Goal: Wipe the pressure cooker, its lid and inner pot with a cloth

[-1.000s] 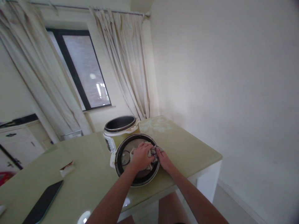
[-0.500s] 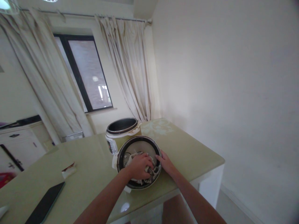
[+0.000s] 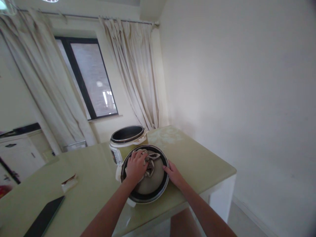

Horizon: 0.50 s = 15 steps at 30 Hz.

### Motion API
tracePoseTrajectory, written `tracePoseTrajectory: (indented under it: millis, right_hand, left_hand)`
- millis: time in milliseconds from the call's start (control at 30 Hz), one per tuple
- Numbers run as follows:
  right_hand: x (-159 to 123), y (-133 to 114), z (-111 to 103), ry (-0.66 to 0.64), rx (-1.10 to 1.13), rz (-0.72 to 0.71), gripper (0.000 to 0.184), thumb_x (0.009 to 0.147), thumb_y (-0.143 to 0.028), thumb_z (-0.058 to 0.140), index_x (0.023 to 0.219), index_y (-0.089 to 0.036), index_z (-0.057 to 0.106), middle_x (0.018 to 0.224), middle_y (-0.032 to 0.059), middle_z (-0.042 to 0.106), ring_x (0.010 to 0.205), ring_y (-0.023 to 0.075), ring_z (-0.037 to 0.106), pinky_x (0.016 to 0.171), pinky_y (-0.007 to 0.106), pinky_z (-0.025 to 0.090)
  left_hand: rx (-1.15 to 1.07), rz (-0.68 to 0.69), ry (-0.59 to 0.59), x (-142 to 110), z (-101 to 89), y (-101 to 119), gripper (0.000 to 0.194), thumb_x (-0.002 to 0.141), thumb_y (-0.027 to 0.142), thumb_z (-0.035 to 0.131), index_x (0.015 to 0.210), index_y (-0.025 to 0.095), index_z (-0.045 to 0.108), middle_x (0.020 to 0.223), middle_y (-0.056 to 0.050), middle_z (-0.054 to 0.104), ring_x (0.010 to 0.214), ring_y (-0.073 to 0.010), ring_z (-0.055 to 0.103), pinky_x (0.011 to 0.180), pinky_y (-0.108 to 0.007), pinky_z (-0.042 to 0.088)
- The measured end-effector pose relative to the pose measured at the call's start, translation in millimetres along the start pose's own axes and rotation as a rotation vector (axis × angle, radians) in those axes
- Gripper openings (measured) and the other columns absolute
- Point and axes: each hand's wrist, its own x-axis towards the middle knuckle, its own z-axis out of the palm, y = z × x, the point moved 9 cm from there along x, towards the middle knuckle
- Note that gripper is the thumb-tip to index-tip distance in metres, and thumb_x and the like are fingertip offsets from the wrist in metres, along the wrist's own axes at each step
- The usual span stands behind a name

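A round cooker lid (image 3: 150,187) lies with its inner side up, a grey metal disc ringed by a black band. Pressed onto its upper left part is a crumpled, stained cloth (image 3: 150,166), gripped under the fingers of my left hand (image 3: 136,167). My right hand (image 3: 173,172) holds the lid's right rim, thumb over the edge and the other fingers partly hidden outside it. Just behind the lid stands the cooker pot (image 3: 127,140), white and green, its top uncovered and its inside dark.
The pale green table (image 3: 197,158) carries a dark flat tablet-like object (image 3: 45,215) at the front left. Farther back lies a small white item with a brown edge (image 3: 69,183). A wall (image 3: 234,82) rises on the right, and curtains (image 3: 134,72) hang behind.
My left hand has moved the cloth from the lower right of the lid to its upper left, baring the disc's lower part. My right hand keeps its hold on the rim.
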Motion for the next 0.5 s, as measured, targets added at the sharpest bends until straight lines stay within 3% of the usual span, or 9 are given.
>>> tracePoseTrajectory:
  millis: [100, 200, 367, 500]
  right_hand:
    - [-1, -4, 0, 0.007, -0.034, 0.006, 0.044, 0.092, -0.046, 0.063, 0.130, -0.025, 0.069, 0.135, 0.0081, 0.072, 0.129, 0.0314, 0.062, 0.119, 0.053, 0.039]
    - [-1, -6, -3, 0.025, -0.009, 0.013, 0.045, 0.092, -0.046, 0.062, 0.132, -0.026, 0.069, 0.139, 0.0074, 0.069, 0.132, 0.0312, 0.059, 0.121, 0.052, 0.036]
    - [0, 6, -12, 0.094, 0.056, 0.031, 0.046, 0.092, -0.059, 0.054, 0.111, -0.024, 0.077, 0.124, 0.0084, 0.075, 0.123, 0.0313, 0.062, 0.118, 0.049, 0.039]
    - [4, 22, -17, 0.154, 0.083, 0.041, 0.057, 0.088, -0.073, 0.049, 0.096, -0.024, 0.076, 0.106, 0.0067, 0.078, 0.108, 0.0296, 0.065, 0.110, 0.049, 0.046]
  left_hand:
    - [-0.047, -0.081, 0.071, 8, 0.8, 14, 0.035, 0.090, 0.028, 0.066, 0.124, 0.027, 0.072, 0.132, -0.008, 0.069, 0.126, -0.0339, 0.053, 0.104, -0.048, 0.046]
    - [-0.135, -0.074, 0.085, 12, 6.5, 35, 0.035, 0.090, 0.029, 0.066, 0.124, 0.025, 0.072, 0.130, -0.008, 0.070, 0.124, -0.0318, 0.054, 0.108, -0.046, 0.045]
    - [-0.272, 0.163, -0.076, 2, 21.4, 70, 0.036, 0.083, 0.029, 0.073, 0.119, 0.028, 0.074, 0.129, -0.004, 0.073, 0.127, -0.0297, 0.056, 0.113, -0.046, 0.043]
    - [-0.352, 0.315, -0.215, -11, 24.7, 78, 0.033, 0.079, 0.031, 0.076, 0.112, 0.029, 0.077, 0.117, -0.002, 0.076, 0.119, -0.0274, 0.060, 0.109, -0.043, 0.046]
